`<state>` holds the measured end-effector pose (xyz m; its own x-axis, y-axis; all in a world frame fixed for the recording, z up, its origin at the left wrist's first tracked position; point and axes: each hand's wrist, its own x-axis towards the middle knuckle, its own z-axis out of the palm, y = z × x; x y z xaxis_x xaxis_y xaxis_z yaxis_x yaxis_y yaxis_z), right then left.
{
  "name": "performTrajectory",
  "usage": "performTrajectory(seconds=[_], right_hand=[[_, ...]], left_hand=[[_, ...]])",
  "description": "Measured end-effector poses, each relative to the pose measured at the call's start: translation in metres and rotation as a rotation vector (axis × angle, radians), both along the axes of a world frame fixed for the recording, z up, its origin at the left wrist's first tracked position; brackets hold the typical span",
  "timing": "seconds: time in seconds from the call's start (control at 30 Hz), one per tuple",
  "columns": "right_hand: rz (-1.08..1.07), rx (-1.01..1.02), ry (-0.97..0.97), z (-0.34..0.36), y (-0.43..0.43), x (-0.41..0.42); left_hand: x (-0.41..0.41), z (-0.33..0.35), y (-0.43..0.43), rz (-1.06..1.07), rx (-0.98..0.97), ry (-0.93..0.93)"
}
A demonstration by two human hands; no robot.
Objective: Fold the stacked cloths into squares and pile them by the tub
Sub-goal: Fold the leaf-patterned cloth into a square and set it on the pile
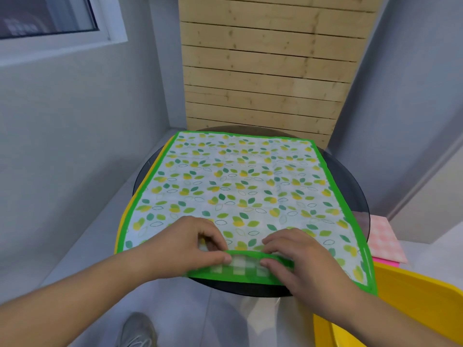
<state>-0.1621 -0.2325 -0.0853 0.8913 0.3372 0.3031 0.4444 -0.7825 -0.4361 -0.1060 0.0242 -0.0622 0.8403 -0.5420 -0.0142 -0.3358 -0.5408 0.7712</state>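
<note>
two hands (198, 242) (298, 256), three cloths (238, 184) (130, 209) (383, 239), one tub (400, 296), one table (355, 196)

Matt woven cloth (238, 186) with leaf print; dark glossy desk (350, 176), perhaps glass; smooth shiny plastic tub (413, 296); rough wooden planks (265, 71).

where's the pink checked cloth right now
The pink checked cloth lies at the far right of the head view, just past the round table and behind the yellow tub.
</note>
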Motion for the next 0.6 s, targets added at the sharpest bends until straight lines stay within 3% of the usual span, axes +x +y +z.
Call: performTrajectory(seconds=[0.2, 0.37, 0.6], right_hand=[[-0.094, -0.04, -0.152, 0.032, -0.009, 0.015], [-0.213, -0.07, -0.302, 0.067, -0.03, 0.04], [-0.393, -0.34, -0.438, 0.09, -0.048, 0.114]], left_hand=[[0.015, 0.033, -0.002, 0.064, -0.045, -0.078], [0.046, 0.074, -0.01, 0.076, 0.054, -0.332], [0.12, 0.119, -0.034, 0.133, 0.414, -0.576]])
